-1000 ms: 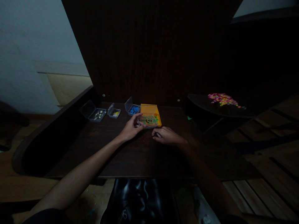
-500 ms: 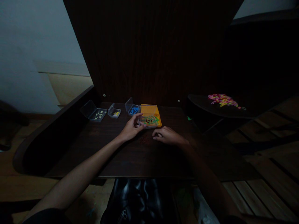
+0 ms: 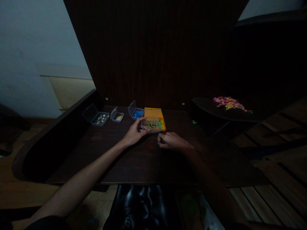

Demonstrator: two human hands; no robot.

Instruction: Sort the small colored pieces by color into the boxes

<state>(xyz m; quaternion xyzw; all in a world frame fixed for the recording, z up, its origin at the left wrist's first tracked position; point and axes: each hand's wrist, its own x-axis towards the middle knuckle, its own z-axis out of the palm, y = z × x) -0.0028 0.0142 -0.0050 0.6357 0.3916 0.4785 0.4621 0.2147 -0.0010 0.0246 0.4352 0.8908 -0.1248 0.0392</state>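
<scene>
My left hand grips the left end of a clear plastic box whose lid stands up at the back. A few small dark pieces lie in it. Behind and beneath the box is a yellow tray with green pieces showing. My right hand is just right of a scatter of tiny reddish-brown pieces on the dark tabletop. Its fingers are curled together, and whatever they may pinch is too small to make out.
Left of the tray stand open clear boxes with blue pieces, with yellow and white pieces, and with cream pieces. A heap of pink, purple and yellow pieces lies on a side shelf. A dark panel rises behind.
My right hand has drawn its fingers closer together and shifted very slightly down. The left hand still holds the clear box in nearly the same place.
</scene>
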